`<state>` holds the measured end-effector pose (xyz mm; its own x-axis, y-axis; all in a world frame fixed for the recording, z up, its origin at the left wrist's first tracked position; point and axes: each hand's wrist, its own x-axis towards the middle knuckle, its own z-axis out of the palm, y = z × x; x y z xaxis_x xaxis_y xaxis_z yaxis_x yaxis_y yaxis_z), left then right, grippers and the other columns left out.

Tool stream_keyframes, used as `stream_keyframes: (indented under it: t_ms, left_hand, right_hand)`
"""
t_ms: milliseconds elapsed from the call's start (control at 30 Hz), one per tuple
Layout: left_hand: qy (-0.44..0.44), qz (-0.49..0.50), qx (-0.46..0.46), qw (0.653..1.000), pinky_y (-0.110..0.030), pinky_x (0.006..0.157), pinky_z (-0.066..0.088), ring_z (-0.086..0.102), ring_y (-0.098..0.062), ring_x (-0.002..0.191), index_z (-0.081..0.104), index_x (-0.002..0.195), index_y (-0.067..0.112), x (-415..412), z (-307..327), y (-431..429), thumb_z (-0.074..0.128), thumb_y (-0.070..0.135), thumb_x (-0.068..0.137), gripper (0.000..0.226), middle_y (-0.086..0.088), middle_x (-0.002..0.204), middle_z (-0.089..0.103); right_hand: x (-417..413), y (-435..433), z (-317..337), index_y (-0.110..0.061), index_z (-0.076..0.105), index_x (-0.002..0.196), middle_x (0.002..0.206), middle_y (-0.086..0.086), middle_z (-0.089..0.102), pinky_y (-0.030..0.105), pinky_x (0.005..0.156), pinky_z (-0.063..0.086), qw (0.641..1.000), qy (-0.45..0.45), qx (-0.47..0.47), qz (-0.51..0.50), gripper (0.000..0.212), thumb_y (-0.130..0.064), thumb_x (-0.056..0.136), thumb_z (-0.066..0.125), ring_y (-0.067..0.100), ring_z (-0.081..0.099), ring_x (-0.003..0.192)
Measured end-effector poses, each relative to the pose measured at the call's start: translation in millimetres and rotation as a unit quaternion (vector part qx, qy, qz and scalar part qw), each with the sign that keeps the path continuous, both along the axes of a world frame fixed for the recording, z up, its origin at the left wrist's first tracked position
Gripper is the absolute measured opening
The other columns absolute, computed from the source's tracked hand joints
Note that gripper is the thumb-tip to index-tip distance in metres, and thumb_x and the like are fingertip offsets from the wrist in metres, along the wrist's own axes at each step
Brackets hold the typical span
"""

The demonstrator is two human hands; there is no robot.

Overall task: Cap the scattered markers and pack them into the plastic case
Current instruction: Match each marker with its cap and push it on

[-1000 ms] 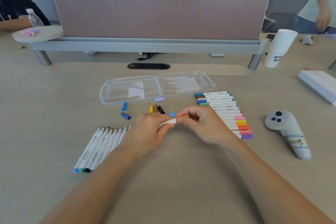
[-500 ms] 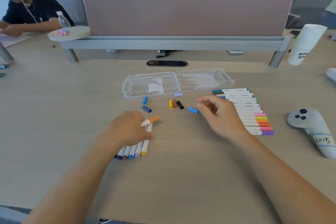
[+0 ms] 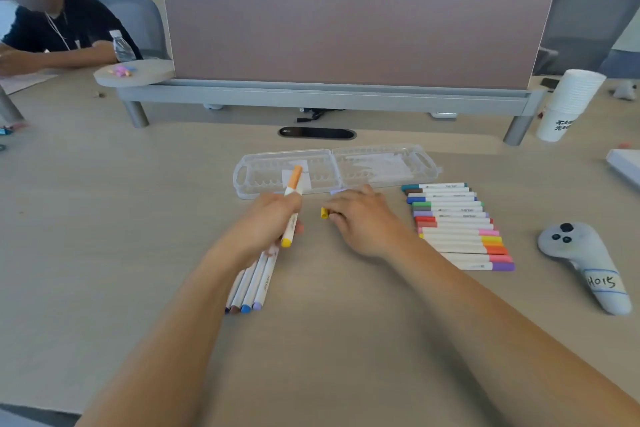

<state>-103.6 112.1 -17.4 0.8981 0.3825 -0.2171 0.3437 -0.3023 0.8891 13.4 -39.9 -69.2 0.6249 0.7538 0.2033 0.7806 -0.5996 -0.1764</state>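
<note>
From the head camera, there is a big table [image 3: 104, 218] with a person's two arms over it.

The left hand [image 3: 266, 222] holds the orange marker [image 3: 292, 208]. Its fingers are curled round the middle of the marker. The marker points up and leans a little, with its orange cap on top and its yellow end at the bottom.

Under this hand lie the loose markers [image 3: 254, 284] in a small bunch, side by side on the table. Their tips are hidden by the hand.

The right hand [image 3: 360, 218] is just beside the left one, low on the table. Its finger and thumb are bent and pinch the yellow cap [image 3: 324, 212], which pokes out to the left.

The plastic case [image 3: 381, 168] lies open and flat in the middle of the table, just past both hands, toward the far edge. The top of the orange marker is in front of its left half.

The capped markers [image 3: 457, 225] lie in a neat row near the right hand, toward the right edge. Past them lies a gray controller [image 3: 581, 260]. A stack of paper cups [image 3: 568, 104] stands at the far right.
</note>
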Motion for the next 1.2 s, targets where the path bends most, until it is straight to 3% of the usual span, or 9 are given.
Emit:
stream_keyframes:
  t_ms: [100, 267, 467, 567, 667, 733, 800, 867, 1200]
  left_hand:
    - [-0.083, -0.001, -0.170, 0.982, -0.030, 0.050, 0.028, 0.043, -0.018, 0.051, 0.046, 0.076, 0.010, 9.3, -2.4, -8.4, 0.045, 0.010, 0.093, 0.017, -0.012, 0.069, 0.057]
    - [-0.168, -0.033, -0.367, 0.914, -0.033, 0.062, 0.054, 0.060, -0.023, 0.065, 0.056, 0.099, 0.007, 6.1, -18.6, -20.6, 0.047, 0.013, 0.102, 0.012, -0.005, 0.070, 0.054]
    - [-0.147, -0.015, -0.273, 0.951, -0.029, 0.052, 0.026, 0.037, -0.014, 0.044, 0.059, 0.113, 0.015, 7.6, -31.4, -44.6, 0.040, 0.029, 0.105, 0.025, 0.003, 0.058, 0.044]
    - [-0.101, -0.050, -0.245, 0.963, -0.025, 0.048, 0.027, 0.036, -0.015, 0.042, 0.060, 0.105, 0.020, 7.5, -40.7, -54.2, 0.042, 0.034, 0.104, 0.023, 0.003, 0.057, 0.045]
    - [-0.072, -0.078, -0.253, 0.962, -0.026, 0.048, 0.040, 0.048, -0.017, 0.045, 0.061, 0.101, 0.016, 5.1, -45.4, -58.3, 0.045, 0.030, 0.103, 0.022, -0.001, 0.066, 0.056]
    - [-0.068, -0.101, -0.257, 0.959, -0.029, 0.053, 0.047, 0.055, -0.018, 0.053, 0.060, 0.101, 0.011, 4.4, -48.0, -59.5, 0.045, 0.025, 0.103, 0.021, -0.005, 0.073, 0.059]
    - [-0.068, -0.123, -0.252, 0.957, -0.028, 0.053, 0.046, 0.054, -0.017, 0.053, 0.060, 0.101, 0.008, 3.5, -49.0, -60.0, 0.045, 0.021, 0.103, 0.020, -0.006, 0.073, 0.059]
    - [-0.068, -0.146, -0.242, 0.957, -0.026, 0.049, 0.042, 0.049, -0.015, 0.050, 0.059, 0.099, 0.008, 2.7, -49.2, -61.5, 0.044, 0.021, 0.104, 0.020, -0.004, 0.070, 0.057]
    - [-0.075, -0.187, -0.206, 0.957, -0.028, 0.052, 0.036, 0.043, -0.016, 0.049, 0.059, 0.100, 0.007, 1.4, -51.0, -62.8, 0.042, 0.019, 0.104, 0.020, -0.002, 0.065, 0.053]
  right_hand:
    - [5.3, 21.4, 3.1, -0.030, 0.059, 0.118, 0.126, -0.002, 0.057, 0.042, 0.090, 0.029, 0.990, -0.054, -0.131, -0.018, 0.025, -0.032, 0.102, 0.040, 0.027, 0.036, 0.120]
    - [3.8, 11.6, -0.2, -0.036, 0.058, 0.078, 0.104, -0.004, 0.059, 0.038, 0.091, 0.035, 0.997, 0.001, -0.077, 0.004, 0.024, -0.023, 0.094, 0.046, 0.025, 0.042, 0.109]
    - [-20.1, -27.6, -1.5, -0.021, 0.070, 0.106, 0.094, 0.001, 0.058, 0.031, 0.080, 0.046, 0.994, 0.108, 0.012, -0.025, 0.020, -0.020, 0.092, 0.056, 0.022, 0.059, 0.092]
    - [-22.7, -50.6, 5.2, -0.019, 0.070, 0.109, 0.095, 0.000, 0.062, 0.029, 0.078, 0.048, 0.988, 0.136, 0.009, -0.079, 0.023, -0.020, 0.089, 0.060, 0.018, 0.059, 0.088]
    - [-22.5, -66.8, 9.5, -0.025, 0.074, 0.101, 0.082, -0.010, 0.066, 0.019, 0.069, 0.045, 0.961, 0.180, 0.158, -0.140, 0.020, -0.016, 0.086, 0.064, 0.006, 0.059, 0.074]
    - [-22.0, -69.9, 14.5, -0.023, 0.072, 0.088, 0.069, -0.006, 0.069, 0.020, 0.067, 0.047, 0.884, 0.250, 0.356, -0.169, 0.016, -0.009, 0.089, 0.063, 0.009, 0.064, 0.068]
    - [-24.0, -67.7, 21.6, -0.015, 0.069, 0.086, 0.068, 0.001, 0.068, 0.024, 0.068, 0.054, 0.762, 0.344, 0.530, -0.143, 0.017, -0.001, 0.092, 0.060, 0.020, 0.069, 0.074]
    - [-26.4, -66.0, 24.2, -0.010, 0.070, 0.089, 0.074, 0.006, 0.066, 0.034, 0.076, 0.058, 0.692, 0.384, 0.601, -0.112, 0.013, -0.001, 0.092, 0.061, 0.024, 0.069, 0.081]
    - [-31.5, -58.1, 17.4, -0.011, 0.071, 0.094, 0.077, -0.005, 0.072, 0.025, 0.077, 0.056, 0.744, 0.315, 0.581, -0.102, 0.009, -0.006, 0.091, 0.066, 0.012, 0.069, 0.078]
